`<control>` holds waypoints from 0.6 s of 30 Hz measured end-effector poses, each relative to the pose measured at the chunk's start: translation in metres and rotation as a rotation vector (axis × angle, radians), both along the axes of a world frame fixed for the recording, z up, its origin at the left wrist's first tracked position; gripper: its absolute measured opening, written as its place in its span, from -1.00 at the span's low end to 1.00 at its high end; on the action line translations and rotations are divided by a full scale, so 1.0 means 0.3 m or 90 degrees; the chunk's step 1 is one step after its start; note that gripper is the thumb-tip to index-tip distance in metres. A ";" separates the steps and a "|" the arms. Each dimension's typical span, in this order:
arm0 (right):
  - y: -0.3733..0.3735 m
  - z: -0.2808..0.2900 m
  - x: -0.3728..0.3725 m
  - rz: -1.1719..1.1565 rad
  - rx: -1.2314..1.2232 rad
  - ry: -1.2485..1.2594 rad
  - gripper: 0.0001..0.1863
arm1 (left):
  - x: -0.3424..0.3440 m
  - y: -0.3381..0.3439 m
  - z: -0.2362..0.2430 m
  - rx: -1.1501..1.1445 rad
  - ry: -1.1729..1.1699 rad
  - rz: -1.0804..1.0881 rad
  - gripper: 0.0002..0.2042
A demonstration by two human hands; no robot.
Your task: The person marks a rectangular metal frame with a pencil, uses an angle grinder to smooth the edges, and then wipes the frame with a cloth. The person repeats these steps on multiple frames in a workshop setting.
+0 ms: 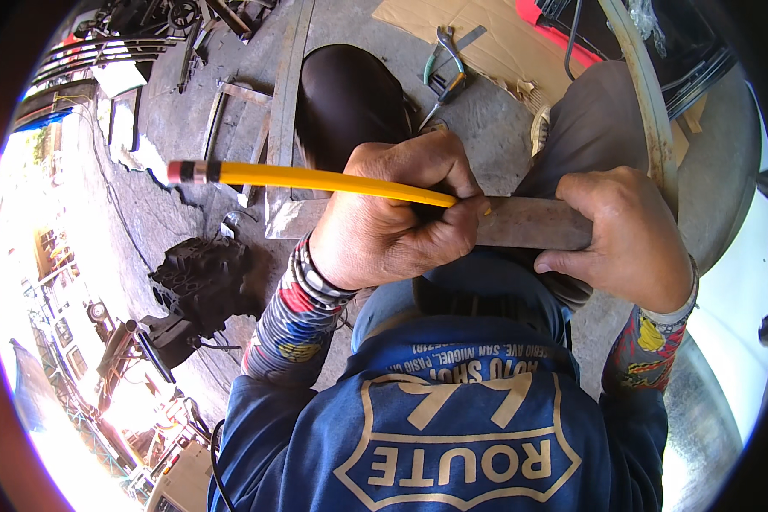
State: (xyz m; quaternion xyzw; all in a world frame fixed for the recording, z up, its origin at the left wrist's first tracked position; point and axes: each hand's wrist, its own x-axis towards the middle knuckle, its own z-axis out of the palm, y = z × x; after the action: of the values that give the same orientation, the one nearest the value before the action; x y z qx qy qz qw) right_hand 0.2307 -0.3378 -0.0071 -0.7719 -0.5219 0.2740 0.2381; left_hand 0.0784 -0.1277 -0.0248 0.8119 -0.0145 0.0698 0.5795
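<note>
A yellow pencil (316,178) is pinched in my left hand (401,213), its pink eraser end pointing out to the left. The pencil's tip is hidden by my fingers, close to the surface of a flat grey metal bar (533,223). This bar lies crosswise over my lap, and its left end shows beyond my left hand. My right hand (627,230) grips the bar near its right side, fingers over the far edge and thumb along the near edge. Upright metal strips meet the bar region at both sides: a grey one (293,94) and a rusty, pale one (654,111).
Pliers with teal and black handles (444,72) lie on the concrete floor between my knees, beside a cardboard sheet (486,34). A dark, greasy metal part (200,286) sits at left. Metal offcuts (218,128) lie farther off. A red and black case (563,34) stands at far right.
</note>
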 end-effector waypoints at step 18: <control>-0.016 -0.022 0.000 0.018 0.001 -0.039 -0.52 | 0.013 -0.009 -0.009 0.078 -0.040 -0.043 -0.92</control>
State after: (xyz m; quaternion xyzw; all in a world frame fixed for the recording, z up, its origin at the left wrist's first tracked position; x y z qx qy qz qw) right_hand 0.2307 -0.3426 -0.0138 -0.7724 -0.5401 0.2528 0.2187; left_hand 0.0822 -0.1306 -0.0275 0.8423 -0.0640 0.0749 0.5300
